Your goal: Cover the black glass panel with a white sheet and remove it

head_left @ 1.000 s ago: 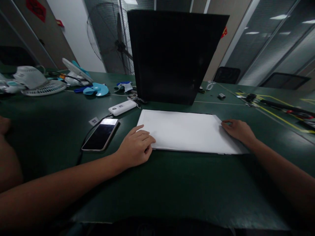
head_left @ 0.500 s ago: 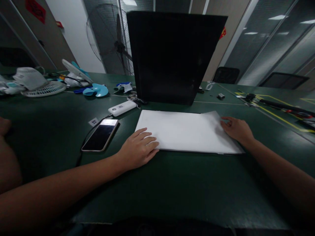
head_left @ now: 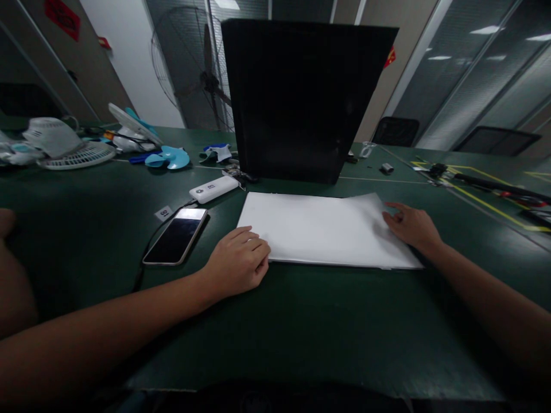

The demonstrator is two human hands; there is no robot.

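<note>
A white stack of paper (head_left: 310, 229) lies flat before me, its top sheet lifted and bent at the far right corner. At that right edge, my right hand (head_left: 411, 226) has its thumb and forefinger closed on the raised sheet. My left hand (head_left: 239, 258) rests over the near left corner of the paper. Its fingers are curled in there, and their tips are partly hidden. Left of that hand lies a phone (head_left: 176, 236) with a dark screen.
Behind the paper stands a large black panel (head_left: 305, 103). A white power bank (head_left: 214, 189) with a cable sits beyond the phone. Fan parts (head_left: 77, 149) and blue fan blades (head_left: 167, 158) lie at the far left. Another person's arm (head_left: 15, 287) rests at the left edge.
The fingers of my left hand have curled in from lying spread on the paper. My right hand has shifted slightly left, and the sheet's lifted right side bends more.
</note>
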